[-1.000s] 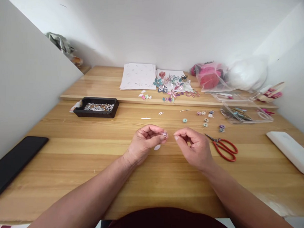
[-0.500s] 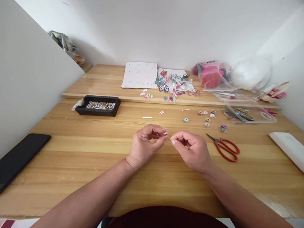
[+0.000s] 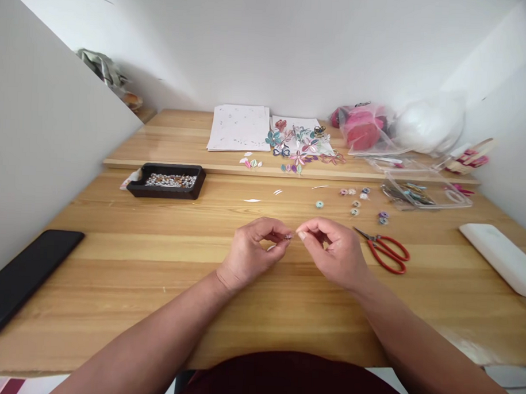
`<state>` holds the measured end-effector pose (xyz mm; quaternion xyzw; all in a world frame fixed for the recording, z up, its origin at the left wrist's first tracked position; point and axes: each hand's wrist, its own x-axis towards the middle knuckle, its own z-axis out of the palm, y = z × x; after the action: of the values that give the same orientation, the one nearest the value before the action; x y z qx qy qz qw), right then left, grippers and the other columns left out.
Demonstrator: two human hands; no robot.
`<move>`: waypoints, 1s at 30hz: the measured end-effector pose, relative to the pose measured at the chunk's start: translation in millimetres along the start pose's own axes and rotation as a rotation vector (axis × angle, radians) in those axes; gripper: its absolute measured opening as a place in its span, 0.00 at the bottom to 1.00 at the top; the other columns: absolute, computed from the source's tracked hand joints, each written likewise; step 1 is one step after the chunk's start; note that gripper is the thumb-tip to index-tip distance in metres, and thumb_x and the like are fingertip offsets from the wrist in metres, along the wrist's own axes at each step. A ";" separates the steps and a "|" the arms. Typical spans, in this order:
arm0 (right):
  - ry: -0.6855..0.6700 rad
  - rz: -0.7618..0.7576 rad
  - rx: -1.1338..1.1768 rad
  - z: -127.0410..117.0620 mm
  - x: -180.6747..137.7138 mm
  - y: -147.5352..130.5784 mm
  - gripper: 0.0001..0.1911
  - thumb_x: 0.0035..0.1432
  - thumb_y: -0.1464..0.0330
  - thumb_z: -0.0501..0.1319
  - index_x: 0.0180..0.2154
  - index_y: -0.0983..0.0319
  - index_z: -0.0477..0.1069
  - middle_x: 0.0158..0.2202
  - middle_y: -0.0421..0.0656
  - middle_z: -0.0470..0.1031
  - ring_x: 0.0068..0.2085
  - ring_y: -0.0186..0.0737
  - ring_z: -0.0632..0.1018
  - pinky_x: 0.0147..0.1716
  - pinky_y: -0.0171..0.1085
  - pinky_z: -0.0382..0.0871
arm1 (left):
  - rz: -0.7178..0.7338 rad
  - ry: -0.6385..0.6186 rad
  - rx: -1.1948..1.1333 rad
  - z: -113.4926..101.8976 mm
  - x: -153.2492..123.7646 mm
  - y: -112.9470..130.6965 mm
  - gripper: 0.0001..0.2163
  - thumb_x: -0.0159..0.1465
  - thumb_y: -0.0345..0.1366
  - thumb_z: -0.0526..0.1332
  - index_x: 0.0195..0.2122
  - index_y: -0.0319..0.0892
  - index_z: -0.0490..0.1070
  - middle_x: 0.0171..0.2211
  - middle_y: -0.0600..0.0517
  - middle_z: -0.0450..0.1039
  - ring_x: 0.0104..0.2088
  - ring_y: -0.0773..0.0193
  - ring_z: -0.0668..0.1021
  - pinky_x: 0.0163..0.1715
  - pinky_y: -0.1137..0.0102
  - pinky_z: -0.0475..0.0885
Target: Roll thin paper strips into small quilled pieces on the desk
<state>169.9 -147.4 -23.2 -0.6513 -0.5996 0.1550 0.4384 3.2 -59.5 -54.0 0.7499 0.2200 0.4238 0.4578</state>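
My left hand [image 3: 255,248] and my right hand [image 3: 334,249] meet fingertip to fingertip over the middle of the wooden table [image 3: 126,284]. The left pinches a tiny pale paper piece [image 3: 288,236] between thumb and forefinger. The right is curled in a pinch, its thumb and forefinger touching that same piece; what else it holds, if anything, is too small to tell. Red-handled scissors [image 3: 386,249] lie just right of my right hand.
A black tray of beads [image 3: 168,181] sits at the left, a black phone [image 3: 22,277] near the left edge. Small paper coils [image 3: 357,203] lie beyond my hands. Paper flowers [image 3: 301,145], white sheets [image 3: 239,128], plastic bags [image 3: 369,129] and a clear box [image 3: 422,191] fill the raised back shelf. A white object [image 3: 496,257] rests right.
My right hand has moved left until its fingertips touch the piece in my left hand. The white petal seen under my left hand a second ago is now nearly hidden.
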 end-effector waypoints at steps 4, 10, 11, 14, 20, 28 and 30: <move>0.023 -0.011 -0.016 -2.3 1.6 6.2 0.05 0.62 0.69 0.61 0.35 0.61 0.76 0.28 0.39 0.74 0.27 0.33 0.70 0.25 0.33 0.62 | -0.088 -0.033 -0.064 0.2 -0.9 -2.4 0.07 0.60 0.26 0.66 0.39 0.39 0.78 0.36 0.50 0.81 0.35 0.69 0.82 0.38 0.77 0.79; 0.041 0.025 0.026 -1.3 3.3 10.5 0.05 0.62 0.68 0.62 0.35 0.61 0.75 0.29 0.41 0.75 0.29 0.35 0.72 0.28 0.35 0.64 | -0.119 -0.068 -0.086 0.8 -2.0 -3.2 0.06 0.61 0.28 0.66 0.39 0.38 0.78 0.36 0.49 0.81 0.35 0.67 0.82 0.37 0.75 0.80; 0.040 0.039 0.039 -0.7 3.7 10.7 0.05 0.61 0.68 0.62 0.34 0.61 0.75 0.29 0.41 0.75 0.29 0.35 0.73 0.28 0.34 0.64 | -0.113 -0.080 -0.093 0.9 -2.2 -2.9 0.06 0.61 0.28 0.66 0.39 0.38 0.78 0.37 0.48 0.80 0.35 0.67 0.82 0.38 0.74 0.80; 0.029 0.090 0.097 0.7 4.8 11.6 0.05 0.61 0.67 0.62 0.33 0.61 0.74 0.29 0.41 0.75 0.29 0.35 0.72 0.28 0.34 0.64 | -0.094 -0.099 -0.117 1.2 -3.5 -2.3 0.06 0.61 0.29 0.66 0.40 0.38 0.78 0.39 0.47 0.80 0.37 0.65 0.82 0.40 0.73 0.81; -0.067 0.140 0.140 0.9 3.9 10.4 0.04 0.59 0.69 0.61 0.31 0.61 0.71 0.26 0.38 0.71 0.27 0.33 0.69 0.26 0.33 0.62 | -0.178 -0.109 -0.287 1.8 -4.2 1.5 0.06 0.60 0.28 0.66 0.39 0.39 0.77 0.38 0.48 0.81 0.37 0.67 0.83 0.42 0.73 0.80; -0.105 0.123 0.204 7.6 -0.8 2.3 0.06 0.61 0.68 0.61 0.31 0.61 0.69 0.25 0.38 0.67 0.26 0.32 0.65 0.25 0.33 0.59 | -0.313 0.035 -0.470 4.4 -0.1 5.3 0.09 0.55 0.31 0.72 0.36 0.38 0.75 0.35 0.48 0.81 0.36 0.65 0.83 0.41 0.72 0.80; -0.100 0.127 0.221 9.4 -2.6 1.8 0.06 0.61 0.68 0.61 0.31 0.61 0.69 0.25 0.37 0.66 0.26 0.32 0.65 0.25 0.33 0.59 | -0.332 0.069 -0.471 5.5 0.1 5.0 0.10 0.54 0.32 0.73 0.36 0.38 0.75 0.34 0.48 0.81 0.35 0.65 0.82 0.40 0.72 0.80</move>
<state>163.6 -146.0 -30.8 -0.6272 -0.5577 0.2798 0.4662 7.6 -64.7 -50.8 0.5619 0.2506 0.4076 0.6748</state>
